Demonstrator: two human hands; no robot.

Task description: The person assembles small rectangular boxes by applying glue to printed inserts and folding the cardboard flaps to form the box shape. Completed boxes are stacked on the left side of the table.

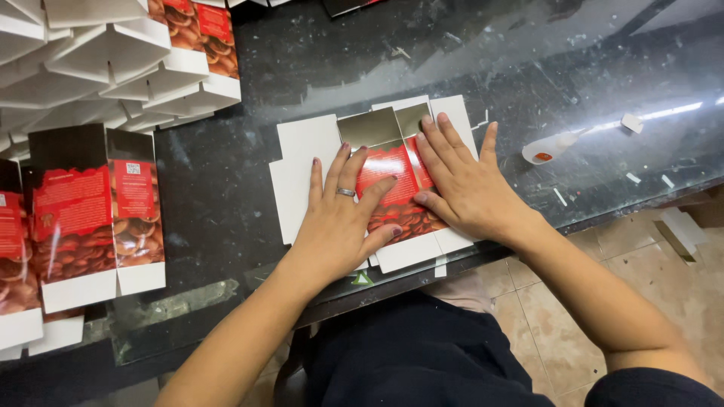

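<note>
Head view: your left hand (pixel 339 218) and right hand (pixel 464 185), fingers spread, press the flat red-and-white printed carton blank (pixel 392 185) at the dark glass table's (pixel 226 196) near edge; uneven pressure could skew its fold.

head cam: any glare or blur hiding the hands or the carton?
Head view: both the left hand and the right hand are sharp and evenly lit on the flat carton blank; a bright streak of glare crosses the dark glass tabletop at right; the carton stacks at left look slightly soft.
</note>
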